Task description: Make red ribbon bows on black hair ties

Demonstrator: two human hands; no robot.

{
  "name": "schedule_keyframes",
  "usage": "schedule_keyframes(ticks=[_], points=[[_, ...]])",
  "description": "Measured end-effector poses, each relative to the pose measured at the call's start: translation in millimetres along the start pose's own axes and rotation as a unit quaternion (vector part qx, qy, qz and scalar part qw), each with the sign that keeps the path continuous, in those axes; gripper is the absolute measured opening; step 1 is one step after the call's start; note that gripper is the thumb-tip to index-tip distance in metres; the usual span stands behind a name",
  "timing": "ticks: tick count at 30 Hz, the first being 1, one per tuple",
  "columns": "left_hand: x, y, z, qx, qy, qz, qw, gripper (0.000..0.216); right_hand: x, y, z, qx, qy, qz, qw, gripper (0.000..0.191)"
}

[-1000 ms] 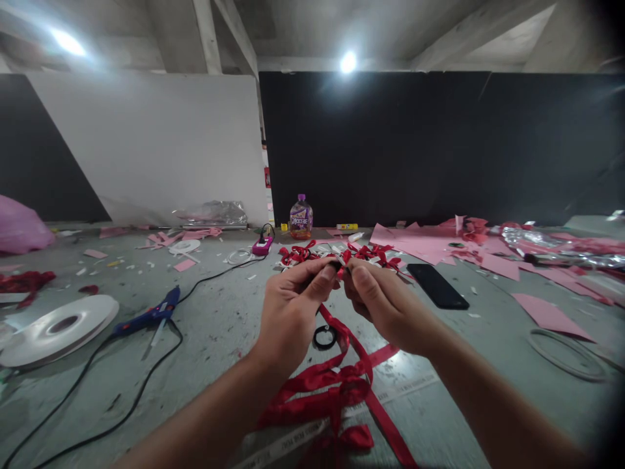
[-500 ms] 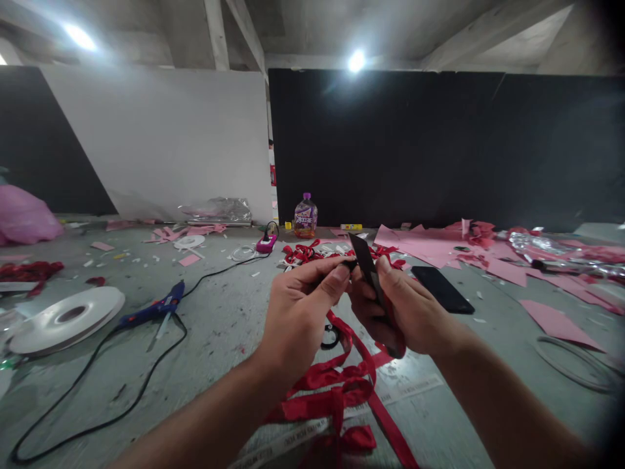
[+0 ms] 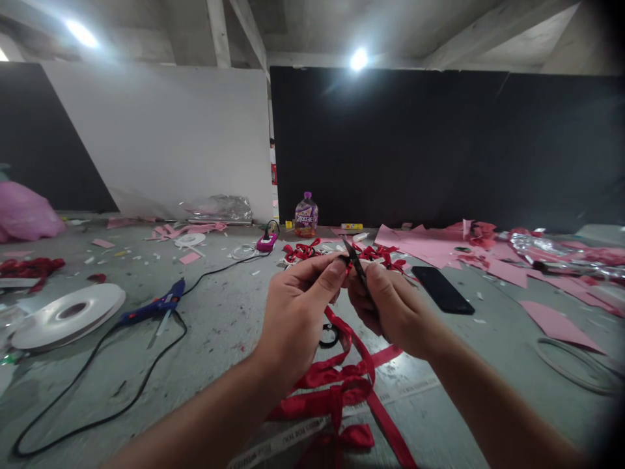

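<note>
Evidently, my left hand (image 3: pixel 303 306) pinches a small black strip (image 3: pixel 344 259); my right hand (image 3: pixel 398 309) grips a dark, narrow-bladed tool (image 3: pixel 358 264). Any slip could nick the adjacent left fingertips (image 3: pixel 336 268).

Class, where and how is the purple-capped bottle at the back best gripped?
Probably around the labelled middle of the bottle, from the near side, over the red ribbon pieces in front: it stands upright, its body is broader than its neck, and the dark panel rises behind.
</note>
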State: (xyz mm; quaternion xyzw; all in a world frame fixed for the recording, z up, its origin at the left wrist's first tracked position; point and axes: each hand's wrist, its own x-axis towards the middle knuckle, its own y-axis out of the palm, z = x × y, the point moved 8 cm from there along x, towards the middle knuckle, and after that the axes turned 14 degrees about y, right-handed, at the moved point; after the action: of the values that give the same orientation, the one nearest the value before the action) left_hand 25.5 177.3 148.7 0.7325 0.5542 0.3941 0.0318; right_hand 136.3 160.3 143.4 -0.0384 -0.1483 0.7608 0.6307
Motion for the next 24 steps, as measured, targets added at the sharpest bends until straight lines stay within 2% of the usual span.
schedule_keyframes(ticks=[6, 11, 16, 24], points=[[-1.8, -3.1, 3.7, 0.018, 0.004, -0.004, 1.0, 0.014, 0.0, 0.4, 0.7, -0.044, -0.025, -0.064, 0.997, 0.047], [-3.8, -2.9, 9.9, 0.005, 0.005, 0.005, 1.0, 0.017, -0.9, -0.6, -0.1, -0.035, -0.018, -0.066, 0.997, 0.047], [-0.9, -1.9, 4.9, -0.02, -0.009, -0.016, 1.0, 0.014, 0.5, 3.2, -4.9, -0.02, -0.005, -0.044, 0.999, 0.047], [-7.1, 9.0, 14.4, -0.119, -0.084, -0.031, 0.989, 0.01, 0.1, 0.0, -4.5, -0.03, -0.017, -0.061, 0.998, 0.045]])
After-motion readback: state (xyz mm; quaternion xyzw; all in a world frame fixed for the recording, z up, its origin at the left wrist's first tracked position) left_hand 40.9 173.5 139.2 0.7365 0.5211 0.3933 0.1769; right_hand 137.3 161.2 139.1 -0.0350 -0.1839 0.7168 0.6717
